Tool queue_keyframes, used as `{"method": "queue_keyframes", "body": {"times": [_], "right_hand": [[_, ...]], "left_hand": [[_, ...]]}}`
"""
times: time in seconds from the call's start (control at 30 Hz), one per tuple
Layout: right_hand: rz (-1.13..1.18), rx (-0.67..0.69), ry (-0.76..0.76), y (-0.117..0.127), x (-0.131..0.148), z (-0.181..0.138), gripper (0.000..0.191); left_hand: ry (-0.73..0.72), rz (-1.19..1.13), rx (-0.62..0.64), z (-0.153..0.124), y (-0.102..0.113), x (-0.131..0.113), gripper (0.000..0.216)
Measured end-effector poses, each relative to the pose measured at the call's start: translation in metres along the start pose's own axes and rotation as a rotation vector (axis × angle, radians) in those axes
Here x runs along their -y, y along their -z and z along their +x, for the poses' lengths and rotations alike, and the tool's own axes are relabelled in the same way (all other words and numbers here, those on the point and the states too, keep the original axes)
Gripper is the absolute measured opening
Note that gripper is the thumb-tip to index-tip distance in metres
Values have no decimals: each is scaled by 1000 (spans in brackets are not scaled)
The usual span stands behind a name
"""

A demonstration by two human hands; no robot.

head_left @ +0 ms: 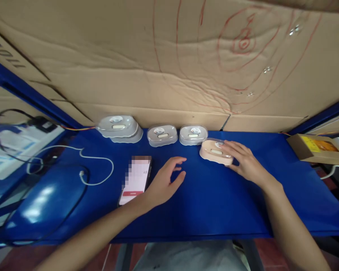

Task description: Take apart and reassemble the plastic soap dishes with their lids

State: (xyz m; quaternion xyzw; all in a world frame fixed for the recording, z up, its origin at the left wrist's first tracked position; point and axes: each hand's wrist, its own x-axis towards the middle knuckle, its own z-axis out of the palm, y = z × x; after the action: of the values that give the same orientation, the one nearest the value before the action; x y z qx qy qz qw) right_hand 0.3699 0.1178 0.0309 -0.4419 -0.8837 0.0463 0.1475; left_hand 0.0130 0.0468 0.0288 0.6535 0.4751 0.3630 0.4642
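Note:
My right hand (pixel 244 160) rests on the right side of a beige oval plastic case (pixel 214 152) lying on the blue table (pixel 214 203), fingers laid over its edge. My left hand (pixel 165 182) hovers over the table with fingers curved and apart, holding nothing, just right of a phone (pixel 135 180) with a lit screen. Along the back edge stand grey oval cases: a stack of two (pixel 119 128) at the left, one (pixel 162 135) in the middle and one (pixel 193 134) beside the beige case.
A cardboard wall (pixel 186 64) with red scribbles rises behind the table. A white cable (pixel 96 165) loops at the left near a black cable (pixel 5 124). A small cardboard box (pixel 316 148) sits at the right edge.

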Motion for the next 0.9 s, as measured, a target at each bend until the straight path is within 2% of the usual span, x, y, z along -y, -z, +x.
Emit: {"method": "queue_keyframes", "body": {"times": [0.03,0.1,0.23,0.33,0.43,0.63,0.77,0.9], "right_hand": [[4,1,0,-1,1,0,75],[5,5,-5,-4,4,0,81],[-1,51,-34,-7,0,-1,86],[-13,46,-86,-9,-9,-3,85],[-22,-12,-111,-14,-18,-5,86],[-3,-83,-114,-31,-25,0,90],[22,-85,-61,-47,-18,8,82],[130,-148,34,-58,-9,24,77]], "left_hand": [[-76,126,-6,9,1,-2,44],[-292,627,-12,32,-1,-6,54],[-350,825,-46,86,-17,-7,72],[-331,940,-91,104,-30,-5,71],[-346,1036,-117,94,-37,-4,58],[-451,1109,-79,28,-36,2,47],[-512,993,35,-2,-37,27,57],[-417,901,89,-5,-40,52,62]]}}
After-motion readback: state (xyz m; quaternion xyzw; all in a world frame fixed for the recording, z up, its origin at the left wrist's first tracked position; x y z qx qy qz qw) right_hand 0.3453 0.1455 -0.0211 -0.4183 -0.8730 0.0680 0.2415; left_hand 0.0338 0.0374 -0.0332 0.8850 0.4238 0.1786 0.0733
